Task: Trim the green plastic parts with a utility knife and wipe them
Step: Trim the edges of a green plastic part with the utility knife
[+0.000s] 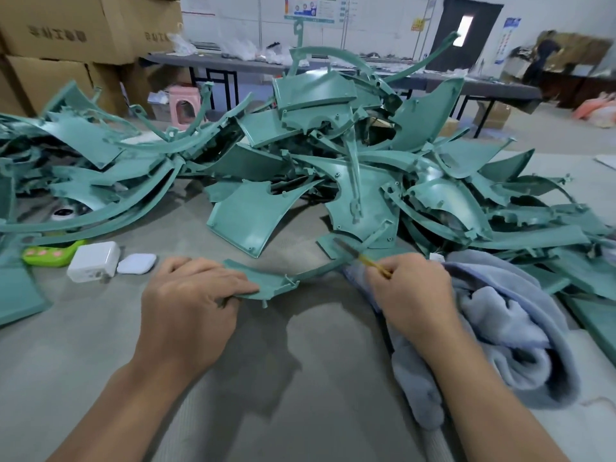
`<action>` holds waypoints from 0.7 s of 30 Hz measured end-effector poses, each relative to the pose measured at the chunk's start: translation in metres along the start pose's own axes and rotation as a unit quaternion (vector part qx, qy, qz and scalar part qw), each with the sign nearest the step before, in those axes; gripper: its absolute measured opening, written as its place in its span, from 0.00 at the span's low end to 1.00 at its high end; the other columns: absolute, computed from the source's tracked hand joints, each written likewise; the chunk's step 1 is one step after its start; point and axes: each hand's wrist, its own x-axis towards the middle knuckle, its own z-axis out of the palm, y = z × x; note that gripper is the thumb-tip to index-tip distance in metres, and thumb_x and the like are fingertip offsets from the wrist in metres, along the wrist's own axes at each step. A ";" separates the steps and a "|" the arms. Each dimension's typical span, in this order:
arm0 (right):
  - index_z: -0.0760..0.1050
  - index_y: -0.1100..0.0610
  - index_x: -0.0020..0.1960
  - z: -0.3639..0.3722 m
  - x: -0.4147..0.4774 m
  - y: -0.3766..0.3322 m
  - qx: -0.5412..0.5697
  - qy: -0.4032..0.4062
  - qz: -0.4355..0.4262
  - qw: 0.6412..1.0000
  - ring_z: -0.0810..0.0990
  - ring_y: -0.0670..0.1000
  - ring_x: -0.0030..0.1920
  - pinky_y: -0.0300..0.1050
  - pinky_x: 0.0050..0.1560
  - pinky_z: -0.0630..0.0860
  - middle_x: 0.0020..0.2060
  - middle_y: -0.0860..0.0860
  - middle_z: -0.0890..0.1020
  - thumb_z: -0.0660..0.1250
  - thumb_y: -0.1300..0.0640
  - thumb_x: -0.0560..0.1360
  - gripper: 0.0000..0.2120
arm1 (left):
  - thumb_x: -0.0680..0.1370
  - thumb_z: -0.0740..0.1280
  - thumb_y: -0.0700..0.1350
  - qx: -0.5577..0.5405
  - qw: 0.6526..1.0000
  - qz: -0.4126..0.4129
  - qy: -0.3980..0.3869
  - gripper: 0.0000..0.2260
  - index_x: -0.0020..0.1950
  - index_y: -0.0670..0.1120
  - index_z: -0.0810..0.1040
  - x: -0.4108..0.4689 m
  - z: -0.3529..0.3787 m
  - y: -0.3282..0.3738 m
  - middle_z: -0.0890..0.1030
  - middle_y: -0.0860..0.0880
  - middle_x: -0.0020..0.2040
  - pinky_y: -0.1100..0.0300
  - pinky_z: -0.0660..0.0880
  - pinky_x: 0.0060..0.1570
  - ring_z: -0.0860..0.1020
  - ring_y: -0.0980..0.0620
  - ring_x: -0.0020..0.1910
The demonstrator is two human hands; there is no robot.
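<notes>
Cardboard boxes: stacked at the far left behind the work table, flaps closed; contents hidden.
Table: grey surface carrying all the items below.
Left hand: fingers laid over the near-left end of the curved green part, thumb tucked under its edge, clamping it low over the table.
Right hand: fingers curled tight round the yellow handle of the utility knife; the blade points away and leftward to the part's thin arm, and blur hides whether they touch.
Towel: pale blue, bunched, under and right of the right hand.
Pile of green parts: heaped across the far table, just beyond the held part.
Left of the hands: white charger, white case, green remote.
</notes>
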 end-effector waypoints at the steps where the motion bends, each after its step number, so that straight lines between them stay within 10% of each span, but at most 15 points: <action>1: 0.74 0.52 0.29 -0.004 0.002 0.005 -0.007 0.037 0.027 0.999 0.70 0.51 0.26 0.46 0.29 0.63 0.22 0.49 0.73 0.65 0.47 0.78 0.20 | 0.66 0.72 0.38 0.002 1.000 0.001 0.006 0.10 0.39 0.52 0.88 0.000 0.000 -0.002 0.87 0.56 0.41 0.56 0.71 0.49 0.81 0.57 0.42; 7: 0.66 0.55 0.30 -0.004 -0.006 0.006 0.147 0.150 -0.020 0.977 0.65 0.49 0.26 0.47 0.31 0.61 0.22 0.48 0.68 0.65 0.51 0.79 0.20 | 0.67 0.74 0.38 -0.006 0.999 -0.017 0.028 0.11 0.41 0.53 0.88 0.001 0.004 -0.002 0.83 0.62 0.42 0.55 0.73 0.48 0.76 0.64 0.43; 13: 0.87 0.57 0.37 -0.003 -0.008 -0.014 0.509 -0.055 0.050 0.858 0.83 0.44 0.40 0.39 0.42 0.77 0.40 0.48 0.88 0.70 0.61 0.78 0.13 | 0.69 0.75 0.52 -0.161 0.973 -0.162 0.018 0.16 0.49 0.73 0.82 0.006 -0.005 0.012 0.80 0.76 0.44 0.77 0.72 0.47 0.80 0.69 0.45; 21: 0.87 0.62 0.41 0.002 -0.020 -0.021 0.640 -0.226 0.029 0.734 0.83 0.56 0.59 0.54 0.66 0.77 0.51 0.61 0.86 0.75 0.53 0.69 0.11 | 0.72 0.73 0.45 -0.527 0.714 -0.458 -0.058 0.10 0.51 0.49 0.88 0.010 0.005 0.023 0.88 0.43 0.50 0.59 0.82 0.37 0.87 0.45 0.48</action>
